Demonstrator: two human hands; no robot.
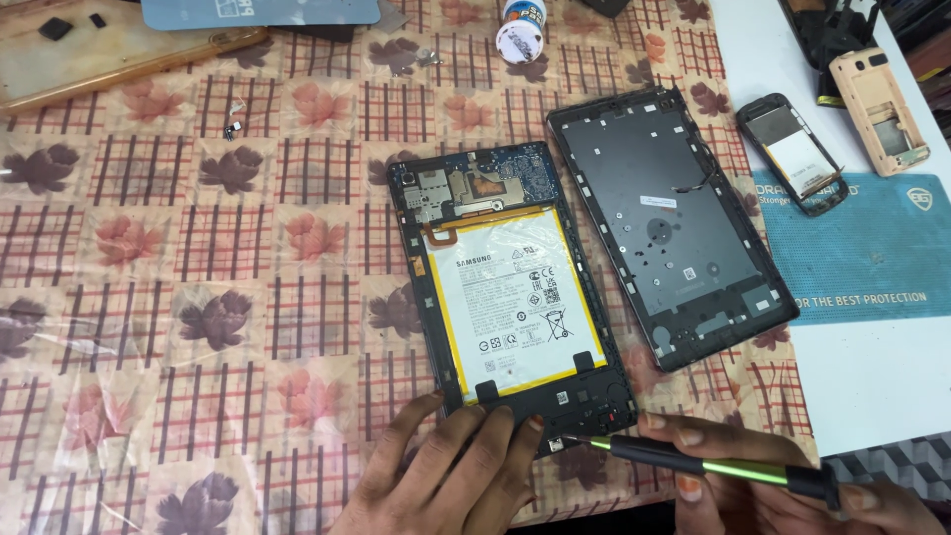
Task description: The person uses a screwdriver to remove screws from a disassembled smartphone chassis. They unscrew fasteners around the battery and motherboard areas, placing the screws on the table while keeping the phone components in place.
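Your left fingers [466,446] lie flat and spread on the bottom edge of the open tablet [510,287], holding nothing. Your left hand [436,476] sits at the bottom middle of the frame. Your right hand [783,490], at the bottom right, grips a green and black screwdriver [713,463]. Its tip touches the tablet's lower right corner. The tablet lies in the middle on the leaf-pattern tablecloth [198,297], with its big white battery [505,297] showing. The dark back cover [669,228] lies just beside it on the right. Two small old phones [842,139] rest at the upper right.
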